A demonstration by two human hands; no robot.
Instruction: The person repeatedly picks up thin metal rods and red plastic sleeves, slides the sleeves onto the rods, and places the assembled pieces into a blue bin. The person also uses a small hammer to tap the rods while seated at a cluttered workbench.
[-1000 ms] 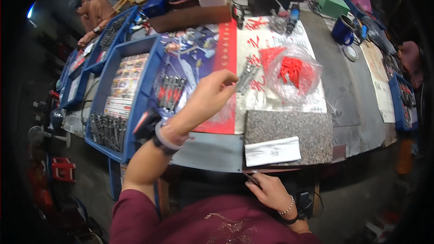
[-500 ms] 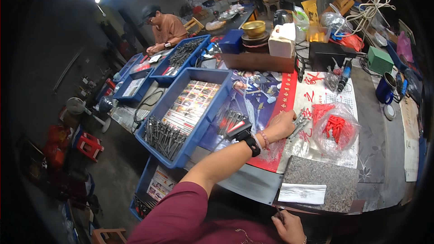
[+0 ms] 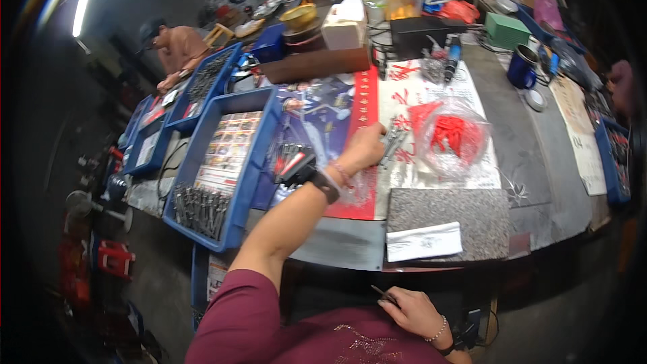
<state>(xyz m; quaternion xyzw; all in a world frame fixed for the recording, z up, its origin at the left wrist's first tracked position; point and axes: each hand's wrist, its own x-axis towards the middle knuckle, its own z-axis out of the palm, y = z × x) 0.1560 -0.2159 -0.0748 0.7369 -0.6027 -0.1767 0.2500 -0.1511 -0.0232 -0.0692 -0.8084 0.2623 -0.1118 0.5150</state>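
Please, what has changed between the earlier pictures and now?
Since the first picture, the left hand swung its wrist forward and rightward; it is beside the silver metal pieces, contact unclear. The right hand drew back from the table edge toward the body, still holding a thin dark tool. No new grasp or release shows. The speckled slab and bag of red pieces stayed.

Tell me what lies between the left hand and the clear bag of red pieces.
Slim silvery metal pieces lie between the left hand and the clear bag, on the white sheet; the head view shows this.
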